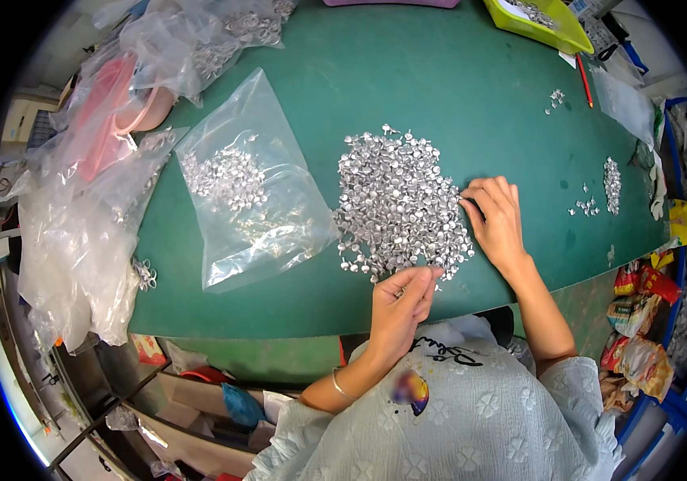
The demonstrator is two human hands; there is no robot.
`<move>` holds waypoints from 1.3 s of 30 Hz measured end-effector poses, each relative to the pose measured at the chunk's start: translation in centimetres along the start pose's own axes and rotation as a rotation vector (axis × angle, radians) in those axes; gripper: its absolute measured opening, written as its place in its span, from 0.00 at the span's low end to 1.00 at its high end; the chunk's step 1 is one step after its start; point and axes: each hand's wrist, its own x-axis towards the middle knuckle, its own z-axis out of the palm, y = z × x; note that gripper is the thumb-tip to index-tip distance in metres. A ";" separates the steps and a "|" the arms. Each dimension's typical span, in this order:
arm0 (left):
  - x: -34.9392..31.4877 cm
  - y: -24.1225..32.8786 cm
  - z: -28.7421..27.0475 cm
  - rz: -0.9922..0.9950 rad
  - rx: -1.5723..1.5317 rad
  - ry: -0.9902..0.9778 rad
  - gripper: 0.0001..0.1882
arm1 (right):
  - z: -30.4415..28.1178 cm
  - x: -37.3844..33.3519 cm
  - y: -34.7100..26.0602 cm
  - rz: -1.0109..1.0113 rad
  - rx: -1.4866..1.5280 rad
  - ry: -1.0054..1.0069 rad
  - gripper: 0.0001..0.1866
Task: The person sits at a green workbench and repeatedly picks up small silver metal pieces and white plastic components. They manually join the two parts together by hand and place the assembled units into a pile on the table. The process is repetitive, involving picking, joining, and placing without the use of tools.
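Remotely, I view the metal-stud heap just ahead of the pinched left hand and left of the half-open right hand, whatever either holds indiscernible.

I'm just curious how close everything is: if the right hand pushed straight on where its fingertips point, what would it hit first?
The right hand would likely meet the right edge of the pile of small silvery pieces; whether it already touches is unclear.
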 end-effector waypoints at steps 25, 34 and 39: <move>0.1 1.6 2.5 0.209 0.322 -0.123 0.07 | -8.0 -3.1 -6.5 0.402 1.090 -0.133 0.09; -0.6 2.0 3.5 0.465 0.466 -0.184 0.06 | -8.2 -3.1 -6.9 0.279 1.006 -0.038 0.10; -0.4 1.9 3.3 0.671 0.553 -0.257 0.06 | -8.6 -3.1 -7.2 0.280 1.048 -0.039 0.08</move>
